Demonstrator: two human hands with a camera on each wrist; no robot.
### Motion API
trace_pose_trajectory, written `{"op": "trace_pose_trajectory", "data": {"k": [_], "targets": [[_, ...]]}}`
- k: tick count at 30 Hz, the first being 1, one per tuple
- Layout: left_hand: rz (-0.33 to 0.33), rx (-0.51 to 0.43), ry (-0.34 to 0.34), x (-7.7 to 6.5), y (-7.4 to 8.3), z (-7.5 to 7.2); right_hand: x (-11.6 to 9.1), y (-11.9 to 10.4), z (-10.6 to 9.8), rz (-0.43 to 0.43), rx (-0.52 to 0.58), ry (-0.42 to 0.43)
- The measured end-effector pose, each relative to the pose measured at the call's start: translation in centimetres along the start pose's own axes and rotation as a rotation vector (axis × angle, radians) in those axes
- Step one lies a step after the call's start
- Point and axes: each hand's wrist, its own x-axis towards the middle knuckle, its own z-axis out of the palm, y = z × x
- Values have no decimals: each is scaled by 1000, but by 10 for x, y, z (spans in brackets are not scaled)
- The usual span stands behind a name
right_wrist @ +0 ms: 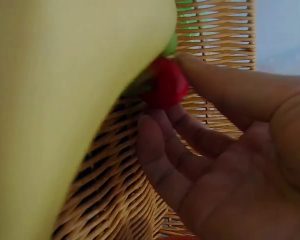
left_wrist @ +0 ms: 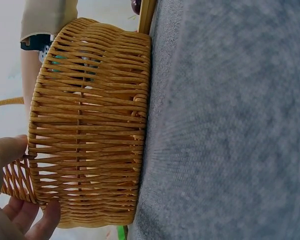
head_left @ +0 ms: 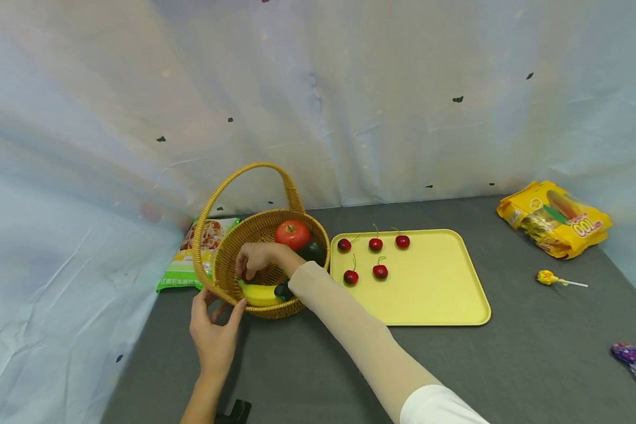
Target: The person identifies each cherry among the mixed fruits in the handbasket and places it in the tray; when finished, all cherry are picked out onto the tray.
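Note:
A wicker basket (head_left: 254,229) with a tall handle stands left of the tray, holding a yellow banana (head_left: 259,296), a red apple (head_left: 292,234) and a dark rounded fruit (head_left: 311,252). My left hand (head_left: 214,338) grips its near left rim at the handle's foot, thumb and fingers on either side. Inside the basket, above the banana, is my right hand (head_left: 257,257). In the right wrist view its thumb and fingers pinch a small glossy red cherry (right_wrist: 167,85), partly hidden by the blurred banana in front.
A yellow tray (head_left: 434,282) with several cherries (head_left: 380,271) lies right of the basket. A green snack bag (head_left: 182,268) leans behind the basket. At the right are a yellow candy bag (head_left: 556,221), a yellow lollipop (head_left: 548,277) and a purple lollipop (head_left: 625,353).

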Motion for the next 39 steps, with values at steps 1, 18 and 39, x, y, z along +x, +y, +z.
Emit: {"op": "trace_pose_trajectory", "data": {"k": [1, 18, 39], "targets": [[-1, 0, -2, 0, 0, 0, 0, 0, 0, 12, -11, 4], [9, 1, -10, 1, 1, 0, -3, 6, -2, 72, -16, -18], [-30, -21, -10, 0, -4, -2, -150, 9, -79, -481, 164, 463]]}}
